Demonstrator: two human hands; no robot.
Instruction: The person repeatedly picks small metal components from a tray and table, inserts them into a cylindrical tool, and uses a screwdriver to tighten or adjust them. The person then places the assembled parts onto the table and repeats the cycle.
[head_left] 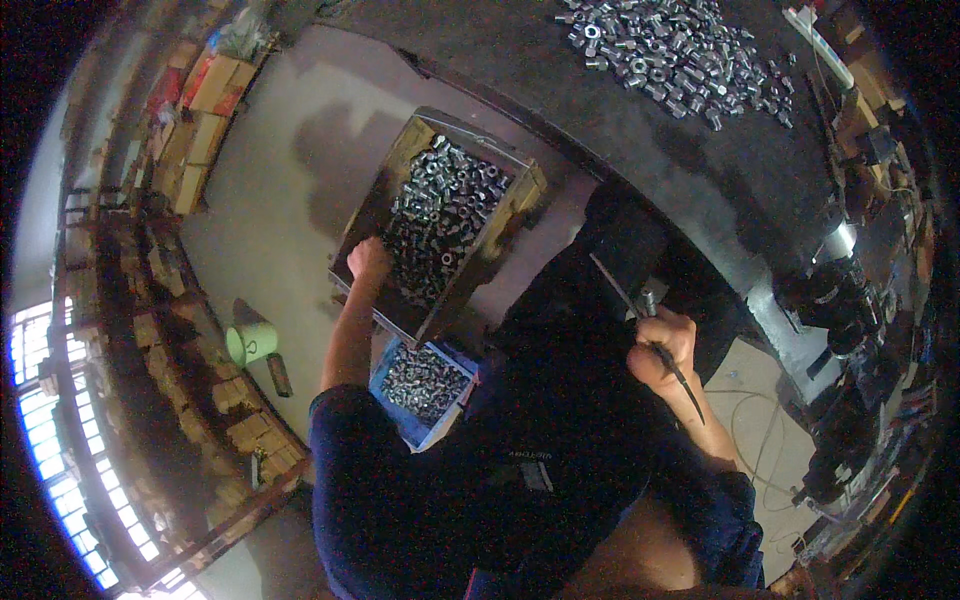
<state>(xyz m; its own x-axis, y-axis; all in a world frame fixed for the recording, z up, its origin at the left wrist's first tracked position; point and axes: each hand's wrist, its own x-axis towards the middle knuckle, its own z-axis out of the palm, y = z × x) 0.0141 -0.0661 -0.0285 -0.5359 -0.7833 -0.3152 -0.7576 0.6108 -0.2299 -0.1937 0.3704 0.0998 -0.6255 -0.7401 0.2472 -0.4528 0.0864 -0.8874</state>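
My left hand [370, 259] is closed over the near left corner of a wooden box [519, 196]; its fingertips are hidden, so what they grip cannot be made out. Inside that box lies a heap of shiny metal fittings [450, 190] with hex heads. My right hand [664, 348] is wrapped round a long thin tool [615, 283], whose exact kind is unclear. Its narrow metal end points up and left, and a dark end sticks out below the fist. A small metal fitting [649, 298] shows right at the top of the fist, against the tool.
A blue bin [438, 434] of small metal parts stands close to my body, below the box. More fittings [680, 60] are heaped on the dark workbench [480, 35]. Left, a green bucket [252, 343] lies on the floor by shelves with cartons [205, 150]. A cable [760, 420] trails at right.
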